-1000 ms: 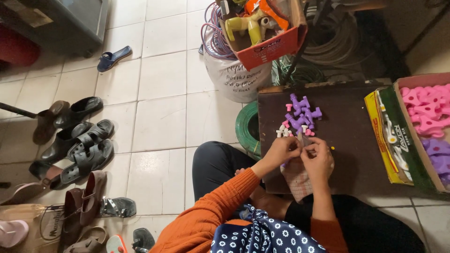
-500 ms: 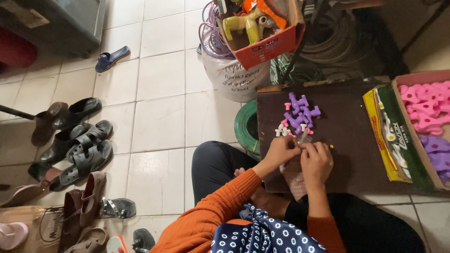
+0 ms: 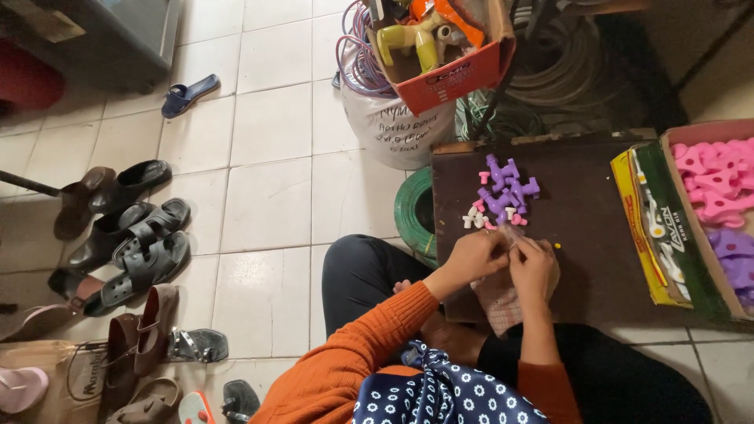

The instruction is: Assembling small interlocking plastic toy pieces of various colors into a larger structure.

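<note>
We see bare dark counter (image 3: pixel 581 235) between the purple pieces (image 3: pixel 506 192) and the open cardboard box (image 3: pixel 675 228); beyond the pieces, the white sack (image 3: pixel 393 129) and red box (image 3: pixel 448 74) crowd the counter's far edge

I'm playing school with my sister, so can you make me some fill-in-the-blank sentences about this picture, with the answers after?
1. The left hand and right hand meet over a dark ____ board.
2. The little heap of plastic pieces on the board is mostly ____.
3. The open box at the right holds pink pieces and ____ ones below them.
4. The person's sleeves are ____.

Answers: brown; purple; purple; orange
</note>
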